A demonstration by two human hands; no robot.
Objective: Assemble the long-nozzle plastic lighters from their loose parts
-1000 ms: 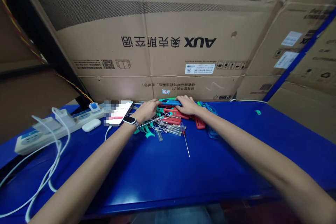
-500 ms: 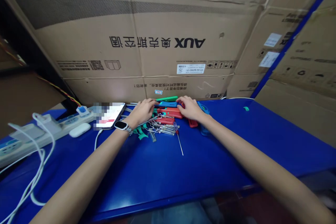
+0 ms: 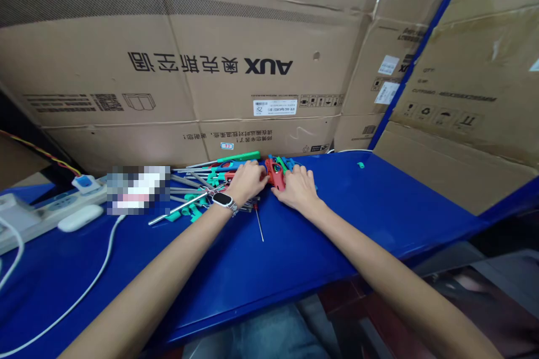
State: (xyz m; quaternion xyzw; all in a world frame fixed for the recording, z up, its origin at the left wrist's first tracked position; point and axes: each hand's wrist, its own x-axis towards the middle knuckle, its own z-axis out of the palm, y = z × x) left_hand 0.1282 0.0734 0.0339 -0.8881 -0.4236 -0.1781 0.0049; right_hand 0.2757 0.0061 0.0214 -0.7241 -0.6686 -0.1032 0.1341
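Note:
My right hand (image 3: 298, 188) is closed around a red lighter body (image 3: 277, 175), its thumb at the near end. My left hand (image 3: 247, 180) lies just left of it, fingers curled and tips close to the red body; what they hold is hidden. Under and beside the left hand is a pile of long-necked lighters, among them a green lighter (image 3: 251, 156) at the back and a blue lighter (image 3: 229, 166). Metal tubes (image 3: 177, 209) and teal plastic pieces (image 3: 191, 212) stick out leftward. More green and blue pieces (image 3: 287, 162) show behind my right hand.
A thin screwdriver (image 3: 259, 225) lies in front of the pile. To the left are a blurred-out phone (image 3: 138, 190) with a white cable (image 3: 107, 252), a white case (image 3: 80, 217) and a power strip (image 3: 63, 202). Cardboard (image 3: 189, 90) walls the blue table (image 3: 219, 275) behind.
The view has turned to the right. Both hands have shifted right along the pile and come closer together, and the red lighter body now stands between them in my right hand's grip.

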